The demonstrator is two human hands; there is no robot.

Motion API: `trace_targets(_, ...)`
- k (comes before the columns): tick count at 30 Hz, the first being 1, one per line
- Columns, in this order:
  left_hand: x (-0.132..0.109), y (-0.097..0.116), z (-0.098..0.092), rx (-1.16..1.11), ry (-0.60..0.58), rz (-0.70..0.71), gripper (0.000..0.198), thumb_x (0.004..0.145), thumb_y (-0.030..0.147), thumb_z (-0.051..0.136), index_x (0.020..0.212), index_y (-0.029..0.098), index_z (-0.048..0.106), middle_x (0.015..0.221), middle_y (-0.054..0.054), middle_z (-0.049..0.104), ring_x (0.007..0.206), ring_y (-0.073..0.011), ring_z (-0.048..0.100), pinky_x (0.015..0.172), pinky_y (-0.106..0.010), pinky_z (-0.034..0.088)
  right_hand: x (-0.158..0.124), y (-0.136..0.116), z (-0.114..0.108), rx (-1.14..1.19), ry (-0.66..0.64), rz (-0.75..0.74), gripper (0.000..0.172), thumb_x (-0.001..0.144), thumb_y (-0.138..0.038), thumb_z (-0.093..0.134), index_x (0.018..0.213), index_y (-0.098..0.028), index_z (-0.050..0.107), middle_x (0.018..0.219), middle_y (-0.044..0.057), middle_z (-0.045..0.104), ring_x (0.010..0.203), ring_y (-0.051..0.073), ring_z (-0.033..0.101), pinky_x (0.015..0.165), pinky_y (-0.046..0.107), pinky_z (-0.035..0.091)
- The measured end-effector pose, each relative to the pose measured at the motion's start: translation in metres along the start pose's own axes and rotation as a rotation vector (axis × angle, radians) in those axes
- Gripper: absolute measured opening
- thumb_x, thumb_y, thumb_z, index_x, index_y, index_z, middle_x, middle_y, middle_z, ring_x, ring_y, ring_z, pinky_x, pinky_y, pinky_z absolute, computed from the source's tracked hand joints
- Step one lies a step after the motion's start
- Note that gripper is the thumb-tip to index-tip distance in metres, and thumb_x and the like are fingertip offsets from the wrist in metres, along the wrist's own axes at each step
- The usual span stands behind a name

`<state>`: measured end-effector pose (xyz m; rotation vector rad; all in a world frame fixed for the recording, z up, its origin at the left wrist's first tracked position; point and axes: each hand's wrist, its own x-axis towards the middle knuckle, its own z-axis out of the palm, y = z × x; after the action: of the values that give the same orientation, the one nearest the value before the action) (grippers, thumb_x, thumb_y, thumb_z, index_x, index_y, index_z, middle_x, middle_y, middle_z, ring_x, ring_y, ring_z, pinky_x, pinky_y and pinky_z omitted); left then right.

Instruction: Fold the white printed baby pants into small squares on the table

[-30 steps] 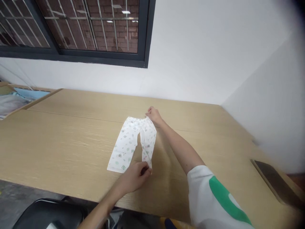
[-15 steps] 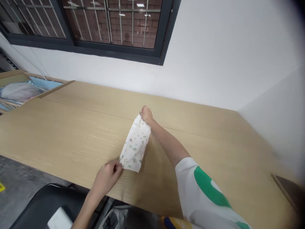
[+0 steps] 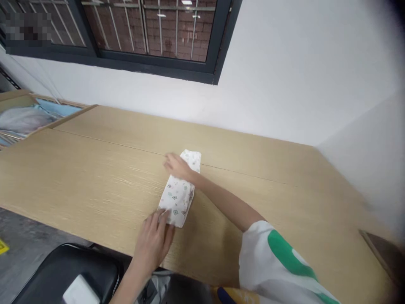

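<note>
On the wooden table lies a folded white cloth with a small green and dark print, a long narrow strip running away from me. My left hand rests at its near end, fingers stretched out and their tips on the near left corner. My right hand reaches across the cloth's upper part and covers some of it. Its fingers point left past the cloth's edge, slightly blurred and not closed on anything. The far end of the cloth shows beyond that hand.
The wooden table runs up to a white wall below a barred window. At the far left stands an open box holding blue and pale cloth. A black chair with a white object on it is at the near left.
Both hands have let go of the cloth's ends. The cloth now lies flat on the table. My right hand has moved left and nearer across it, and the left hand's fingers have spread out.
</note>
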<state>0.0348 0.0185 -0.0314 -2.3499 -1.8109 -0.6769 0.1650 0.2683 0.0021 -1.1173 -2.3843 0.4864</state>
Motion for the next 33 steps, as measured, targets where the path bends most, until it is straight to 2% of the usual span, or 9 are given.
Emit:
trace_targets(4, -0.006, 0.017, 0.014, -0.059, 0.066, 0.183, 0.032, 0.094, 0.027, 0.060, 0.126, 0.019, 0.060, 0.125, -0.009, 0.065, 0.112, -0.0228, 0.062, 0.093, -0.035, 0.054, -0.061, -0.053, 0.011, 0.093, -0.235, -0.347, 0.044, 0.108, -0.042, 0.039, 0.140, -0.013, 0.049, 0.147, 0.015, 0.053, 0.138, 0.024, 0.048, 0.115, 0.040, 0.037)
trace_targets(10, -0.005, 0.021, 0.030, -0.114, 0.139, 0.146, 0.018, 0.093, 0.022, 0.059, 0.110, 0.021, 0.067, 0.101, -0.007, 0.070, 0.094, -0.0248, 0.065, 0.080, -0.036, 0.056, -0.111, -0.091, 0.005, 0.160, -0.291, -0.330, 0.034, 0.106, -0.035, 0.048, 0.132, -0.015, 0.055, 0.133, 0.013, 0.064, 0.122, 0.022, 0.059, 0.110, 0.040, 0.042)
trace_targets(14, -0.003, 0.016, 0.033, -0.105, 0.173, 0.181, 0.019, 0.094, 0.017, 0.051, 0.100, 0.016, 0.068, 0.094, -0.009, 0.070, 0.093, -0.0259, 0.065, 0.079, -0.036, 0.057, -0.126, -0.088, 0.004, 0.191, -0.238, -0.337, 0.030, 0.107, -0.034, 0.045, 0.124, -0.014, 0.060, 0.123, 0.011, 0.068, 0.114, 0.022, 0.062, 0.107, 0.039, 0.043)
trace_targets(18, 0.001, 0.015, 0.028, -0.261, 0.081, 0.136, 0.018, 0.095, 0.011, 0.053, 0.093, 0.021, 0.068, 0.090, -0.002, 0.070, 0.087, -0.0182, 0.064, 0.079, -0.030, 0.055, -0.139, -0.070, 0.005, 0.174, -0.141, -0.236, 0.028, 0.107, -0.029, 0.041, 0.120, -0.014, 0.061, 0.119, 0.011, 0.069, 0.114, 0.021, 0.062, 0.107, 0.038, 0.043)
trace_targets(21, 0.001, 0.015, 0.026, -0.413, 0.042, 0.070, 0.019, 0.097, 0.012, 0.052, 0.096, 0.022, 0.068, 0.094, 0.001, 0.071, 0.090, -0.0138, 0.065, 0.084, -0.026, 0.055, -0.145, -0.061, 0.001, 0.157, -0.117, -0.184, 0.032, 0.107, -0.029, 0.040, 0.126, -0.013, 0.059, 0.126, 0.011, 0.068, 0.121, 0.021, 0.060, 0.110, 0.038, 0.042)
trace_targets(24, -0.004, 0.011, 0.030, -0.416, 0.054, 0.073, 0.023, 0.097, 0.012, 0.049, 0.090, 0.020, 0.069, 0.090, 0.000, 0.072, 0.087, -0.0144, 0.066, 0.081, -0.027, 0.056, -0.146, -0.067, -0.004, 0.142, -0.190, -0.294, 0.037, 0.108, -0.031, 0.042, 0.134, -0.010, 0.058, 0.142, 0.013, 0.059, 0.136, 0.020, 0.052, 0.118, 0.036, 0.035)
trace_targets(28, -0.016, 0.009, 0.035, -0.185, 0.124, 0.175, 0.038, 0.096, 0.015, 0.038, 0.079, 0.019, 0.071, 0.078, -0.006, 0.072, 0.076, -0.0212, 0.067, 0.069, -0.034, 0.057, -0.143, -0.082, 0.003, 0.128, -0.328, -0.494, 0.044, 0.108, -0.031, 0.043, 0.144, -0.007, 0.053, 0.156, 0.015, 0.046, 0.152, 0.018, 0.031, 0.126, 0.034, 0.022)
trace_targets(30, -0.023, 0.012, 0.033, -0.114, 0.118, 0.214, 0.039, 0.097, 0.018, 0.036, 0.085, 0.018, 0.073, 0.081, -0.009, 0.073, 0.079, -0.0243, 0.069, 0.069, -0.037, 0.059, -0.144, -0.085, 0.012, 0.113, -0.389, -0.529, 0.049, 0.108, -0.034, 0.044, 0.150, -0.009, 0.048, 0.159, 0.014, 0.041, 0.154, 0.019, 0.025, 0.126, 0.035, 0.021)
trace_targets(33, -0.032, 0.020, 0.026, -0.157, 0.002, 0.226, 0.027, 0.097, 0.023, 0.046, 0.102, 0.024, 0.073, 0.094, -0.004, 0.076, 0.089, -0.0242, 0.070, 0.080, -0.041, 0.064, -0.148, -0.079, 0.024, 0.059, -0.421, -0.527, 0.053, 0.108, -0.039, 0.042, 0.153, -0.011, 0.044, 0.159, 0.013, 0.040, 0.154, 0.019, 0.026, 0.126, 0.038, 0.022)
